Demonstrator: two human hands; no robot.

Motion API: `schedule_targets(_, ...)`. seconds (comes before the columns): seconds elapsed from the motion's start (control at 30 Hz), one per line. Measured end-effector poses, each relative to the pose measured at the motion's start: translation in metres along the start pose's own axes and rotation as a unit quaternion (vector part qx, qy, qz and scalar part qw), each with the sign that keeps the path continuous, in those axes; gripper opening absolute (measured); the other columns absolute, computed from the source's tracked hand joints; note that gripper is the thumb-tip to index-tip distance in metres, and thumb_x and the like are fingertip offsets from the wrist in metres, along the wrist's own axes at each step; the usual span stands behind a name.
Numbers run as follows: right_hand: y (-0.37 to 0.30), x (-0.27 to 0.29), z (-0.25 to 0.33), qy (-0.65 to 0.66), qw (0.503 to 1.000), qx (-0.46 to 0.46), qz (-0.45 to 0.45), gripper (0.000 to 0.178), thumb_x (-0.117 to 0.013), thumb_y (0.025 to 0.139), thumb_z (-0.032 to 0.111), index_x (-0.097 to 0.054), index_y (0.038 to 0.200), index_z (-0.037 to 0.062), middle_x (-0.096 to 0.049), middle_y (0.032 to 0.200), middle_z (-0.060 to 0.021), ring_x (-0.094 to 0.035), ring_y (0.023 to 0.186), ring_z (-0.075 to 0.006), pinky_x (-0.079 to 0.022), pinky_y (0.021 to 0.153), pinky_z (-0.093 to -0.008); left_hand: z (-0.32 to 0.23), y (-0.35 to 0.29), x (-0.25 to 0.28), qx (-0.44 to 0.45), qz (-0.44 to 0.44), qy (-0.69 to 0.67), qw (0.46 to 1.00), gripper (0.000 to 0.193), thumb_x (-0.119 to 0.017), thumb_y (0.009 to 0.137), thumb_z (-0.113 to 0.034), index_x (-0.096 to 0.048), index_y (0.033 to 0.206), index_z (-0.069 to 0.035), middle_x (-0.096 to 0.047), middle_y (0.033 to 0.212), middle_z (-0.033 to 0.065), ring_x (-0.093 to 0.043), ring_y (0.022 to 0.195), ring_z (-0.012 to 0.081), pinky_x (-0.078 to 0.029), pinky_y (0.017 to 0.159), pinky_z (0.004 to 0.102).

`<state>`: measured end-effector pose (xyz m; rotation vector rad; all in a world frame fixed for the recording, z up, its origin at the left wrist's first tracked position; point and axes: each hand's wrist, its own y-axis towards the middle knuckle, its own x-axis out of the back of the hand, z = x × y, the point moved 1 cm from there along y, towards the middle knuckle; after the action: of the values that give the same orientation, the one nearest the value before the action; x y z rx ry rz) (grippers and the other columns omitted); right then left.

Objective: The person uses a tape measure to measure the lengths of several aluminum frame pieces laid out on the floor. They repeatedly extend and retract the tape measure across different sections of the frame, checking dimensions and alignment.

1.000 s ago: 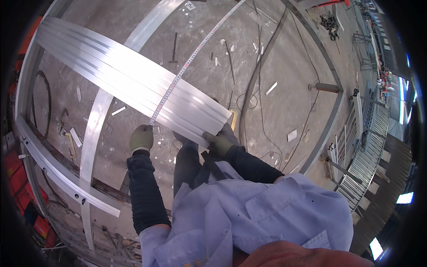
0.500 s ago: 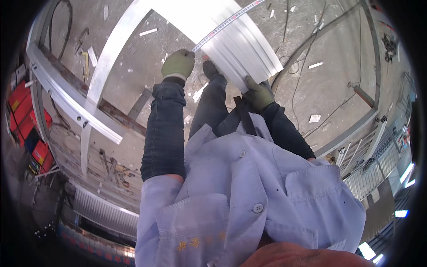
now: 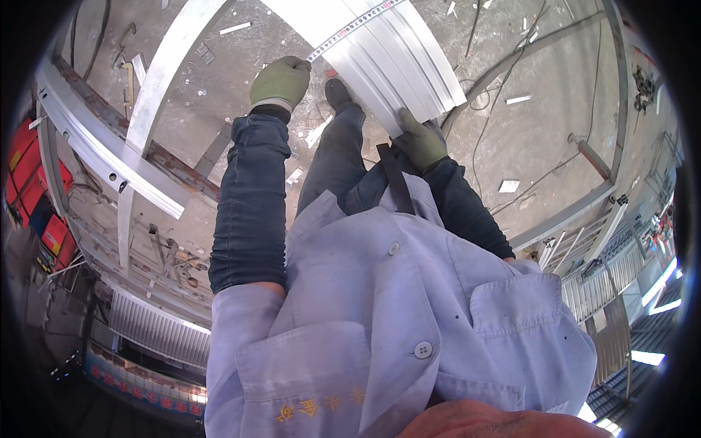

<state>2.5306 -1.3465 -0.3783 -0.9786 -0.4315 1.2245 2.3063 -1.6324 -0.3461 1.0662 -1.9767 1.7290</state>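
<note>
Left grip (image 3: 280, 82): closed on tape (image 3: 355, 25), upper centre
Right grip (image 3: 422, 140): pinching panel's (image 3: 398, 69) edge
Tape: across panel, top centre

We look down on a grey, scuffed floor (image 3: 540, 139). Strewn directly on it we see 1 pale strip (image 3: 235, 28) towards the upper left, another strip (image 3: 518, 99) towards the right, and a pale square piece (image 3: 509, 186) below that. We also find white scraps (image 3: 318, 133), a dark hose (image 3: 101, 42) and a dark shoe (image 3: 337, 93).
</note>
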Motion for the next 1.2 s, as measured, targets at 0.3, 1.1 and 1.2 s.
schedule_targets(0.3, -0.007, -0.016, 0.028, 0.119, 0.987, -0.094, -0.048, 0.067, -0.082, 0.097, 0.032, -0.049, 0.149, 0.0085, -0.061, 0.138, -0.0113, -0.064, 0.120, -0.0290, -0.056, 0.095, -0.0458, -0.007, -0.003, 0.007, -0.005, 0.001, -0.012, 1.000, 0.044, -0.058, 0.101, -0.043, -0.078, 0.119, -0.008, -0.077, 0.117, 0.0207, -0.071, 0.112, 0.0412, -0.054, 0.099, 0.0462)
schedule_targets(1.1, -0.013, -0.019, 0.038, 0.085, 0.990, -0.107, -0.037, 0.071, -0.078, 0.097, 0.039, -0.052, 0.152, 0.0032, -0.058, 0.143, -0.0129, -0.060, 0.126, -0.0273, -0.050, 0.107, -0.0441, -0.001, 0.002, 0.002, -0.011, 0.006, -0.007, 1.000, 0.043, -0.059, 0.101, -0.047, -0.079, 0.120, -0.013, -0.077, 0.117, 0.0204, -0.073, 0.110, 0.0405, -0.056, 0.096, 0.0477)
schedule_targets(1.2, -0.014, -0.016, 0.038, 0.027, 0.992, -0.110, -0.064, 0.064, -0.078, 0.098, 0.037, -0.056, 0.147, 0.0017, -0.064, 0.133, -0.0121, -0.064, 0.119, -0.0233, -0.053, 0.095, -0.0373, -0.002, 0.005, 0.003, -0.001, 0.009, -0.002, 1.000, 0.044, -0.060, 0.101, -0.048, -0.079, 0.120, -0.013, -0.077, 0.116, 0.0204, -0.072, 0.110, 0.0415, -0.056, 0.096, 0.0476)
